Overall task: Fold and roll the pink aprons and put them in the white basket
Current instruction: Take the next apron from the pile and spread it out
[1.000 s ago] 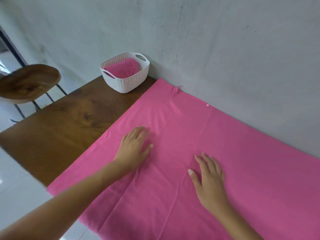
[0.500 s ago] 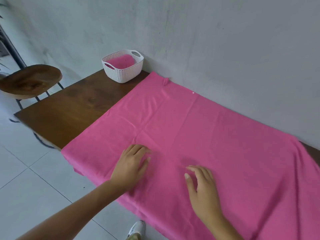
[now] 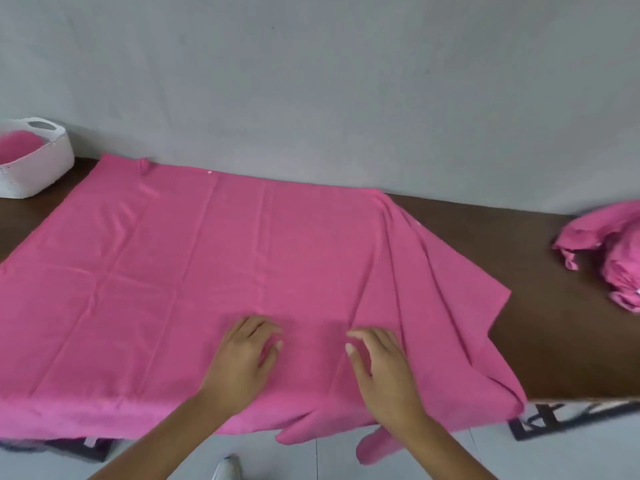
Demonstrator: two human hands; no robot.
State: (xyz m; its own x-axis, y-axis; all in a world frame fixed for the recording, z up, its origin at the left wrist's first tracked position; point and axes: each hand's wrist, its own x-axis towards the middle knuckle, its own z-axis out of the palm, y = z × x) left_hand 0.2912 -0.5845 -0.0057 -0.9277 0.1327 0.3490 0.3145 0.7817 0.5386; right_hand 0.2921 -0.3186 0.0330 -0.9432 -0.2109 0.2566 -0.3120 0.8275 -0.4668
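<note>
- Two hands lie on the spread pink apron (image 3: 207, 271), near the middle of its near edge. Your left hand (image 3: 242, 362) is palm down, with the fingers loosely bent and the tips on the cloth. Your right hand (image 3: 384, 372) is just beside it, fingers fanned and relaxed.
- Neither hand pinches or holds any fabric. Motion blur may hide it, but I cannot tell whether the right fingertips touch the cloth or hover just off it.
- Over the last second both hands have slid back from the apron's middle toward its near edge, and your head has swung to the right.
- The white basket (image 3: 41, 171) now sits at the left margin, just off the spread apron's far left corner. A rolled pink apron (image 3: 19, 145) is already inside it.
- That swing has also brought a crumpled pink apron (image 3: 609, 251) into view. It lies on the bare wooden table (image 3: 519, 271), well apart from the spread apron's right edge.
- The left part of the spread apron lies flat, marked only by crease lines. Its right part is rumpled in long ridges, and a strip of it hangs past the table's near edge.
- By my reading the smoothing pass is finishing, and the ridged right side needs flattening before the first fold. One apron is stored, one is in hand and at least one is waiting, so the job is far from done.
</note>
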